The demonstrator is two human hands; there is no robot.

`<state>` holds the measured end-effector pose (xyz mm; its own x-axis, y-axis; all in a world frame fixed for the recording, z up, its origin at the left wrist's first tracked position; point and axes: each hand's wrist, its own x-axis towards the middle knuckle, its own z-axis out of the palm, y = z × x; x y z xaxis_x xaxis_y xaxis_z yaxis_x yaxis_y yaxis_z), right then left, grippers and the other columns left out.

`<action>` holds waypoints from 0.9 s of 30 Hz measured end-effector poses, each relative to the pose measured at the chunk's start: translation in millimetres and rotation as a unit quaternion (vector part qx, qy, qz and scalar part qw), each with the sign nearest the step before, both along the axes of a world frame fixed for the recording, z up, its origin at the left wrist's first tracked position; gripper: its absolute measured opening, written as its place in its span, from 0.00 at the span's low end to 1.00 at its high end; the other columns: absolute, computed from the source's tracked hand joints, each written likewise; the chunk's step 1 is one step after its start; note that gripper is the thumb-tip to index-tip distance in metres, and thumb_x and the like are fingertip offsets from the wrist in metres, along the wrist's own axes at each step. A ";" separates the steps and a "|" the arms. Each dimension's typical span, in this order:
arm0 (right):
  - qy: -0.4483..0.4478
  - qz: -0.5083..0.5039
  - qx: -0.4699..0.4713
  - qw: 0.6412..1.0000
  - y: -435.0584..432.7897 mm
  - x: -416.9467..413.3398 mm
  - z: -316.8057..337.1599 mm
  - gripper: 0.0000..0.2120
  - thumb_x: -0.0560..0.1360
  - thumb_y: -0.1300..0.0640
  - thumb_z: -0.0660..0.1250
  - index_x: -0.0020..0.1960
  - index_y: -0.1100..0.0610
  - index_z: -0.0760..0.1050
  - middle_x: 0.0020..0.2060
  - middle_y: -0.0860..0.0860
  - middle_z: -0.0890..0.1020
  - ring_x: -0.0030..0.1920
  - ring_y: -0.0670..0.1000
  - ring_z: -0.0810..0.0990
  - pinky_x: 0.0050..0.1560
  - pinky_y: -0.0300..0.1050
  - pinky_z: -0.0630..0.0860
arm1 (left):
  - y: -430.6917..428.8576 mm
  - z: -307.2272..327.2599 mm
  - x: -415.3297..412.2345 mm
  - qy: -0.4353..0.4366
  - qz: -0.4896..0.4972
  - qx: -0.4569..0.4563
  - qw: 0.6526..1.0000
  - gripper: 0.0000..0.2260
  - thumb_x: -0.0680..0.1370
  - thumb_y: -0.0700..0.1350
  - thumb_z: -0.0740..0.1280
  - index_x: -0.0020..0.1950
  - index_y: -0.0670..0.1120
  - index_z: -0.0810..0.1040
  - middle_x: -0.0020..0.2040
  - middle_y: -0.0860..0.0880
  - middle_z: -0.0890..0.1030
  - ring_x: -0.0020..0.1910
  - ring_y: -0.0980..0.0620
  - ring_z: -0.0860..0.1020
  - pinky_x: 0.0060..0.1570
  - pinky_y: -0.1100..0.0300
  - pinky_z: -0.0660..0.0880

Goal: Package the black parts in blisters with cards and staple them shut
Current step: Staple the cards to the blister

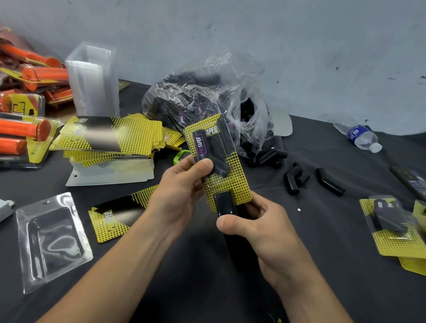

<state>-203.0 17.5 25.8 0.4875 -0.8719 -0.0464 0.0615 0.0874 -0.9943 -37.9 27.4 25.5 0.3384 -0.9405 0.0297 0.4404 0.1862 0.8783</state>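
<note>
While held above the dark table [191, 303], the filled blister pack [218, 151] is pinched at its left side by the left hand [177, 191], thumb on the front. Right hand [264, 235] fingers curl round a black stapler [224, 202], whose nose overlaps the pack's lower card edge.

packing workshop: stacked cards [109, 134], blister stack [94, 80]

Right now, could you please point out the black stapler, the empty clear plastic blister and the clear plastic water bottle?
black stapler [224, 203]: head view, on its front end.
empty clear plastic blister [52, 239]: head view, on its moulded pocket.
clear plastic water bottle [356, 134]: head view, on its blue label.
</note>
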 end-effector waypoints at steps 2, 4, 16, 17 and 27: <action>-0.004 -0.003 0.004 1.000 0.2 0.0 -0.5 0.21 0.61 0.61 0.80 0.54 0.57 0.86 0.52 0.60 0.87 0.55 0.64 0.85 0.57 0.59 0.82 | 0.0 -0.1 -0.3 -0.003 -0.001 -0.003 1.000 0.11 0.76 0.42 0.70 0.58 0.45 0.82 0.50 0.46 0.87 0.47 0.51 0.85 0.55 0.55 0.79; -0.007 -0.009 0.005 1.000 0.0 0.4 -1.1 0.21 0.60 0.61 0.80 0.53 0.57 0.86 0.52 0.61 0.87 0.55 0.64 0.85 0.56 0.59 0.82 | 0.3 0.7 -0.9 -0.004 -0.003 -0.008 1.000 0.14 0.72 0.45 0.71 0.57 0.45 0.82 0.50 0.46 0.87 0.46 0.52 0.85 0.55 0.55 0.79; -0.030 -0.059 0.024 0.998 -4.6 3.3 -5.0 0.14 0.67 0.72 0.76 0.48 0.59 0.87 0.48 0.63 0.87 0.43 0.56 0.86 0.41 0.44 0.83 | 1.1 1.4 -4.4 0.008 0.002 -0.033 0.999 0.17 0.71 0.43 0.72 0.59 0.40 0.80 0.52 0.42 0.86 0.52 0.47 0.84 0.65 0.44 0.76; -0.029 -0.042 0.032 0.998 -6.7 1.3 -3.9 0.14 0.68 0.72 0.76 0.49 0.59 0.87 0.49 0.62 0.87 0.45 0.57 0.86 0.43 0.44 0.84 | 1.1 1.4 -5.0 0.012 0.006 -0.031 0.999 0.18 0.72 0.43 0.72 0.60 0.40 0.80 0.54 0.41 0.86 0.53 0.46 0.83 0.65 0.43 0.76; 0.155 -0.078 0.086 0.981 -29.8 -29.4 -1.0 0.15 0.69 0.45 0.78 0.50 0.53 0.88 0.47 0.51 0.88 0.45 0.49 0.87 0.43 0.43 0.83 | -8.6 -9.4 13.3 0.015 0.091 0.082 0.992 0.07 0.80 0.45 0.71 0.56 0.45 0.83 0.46 0.47 0.87 0.38 0.54 0.85 0.33 0.60 0.78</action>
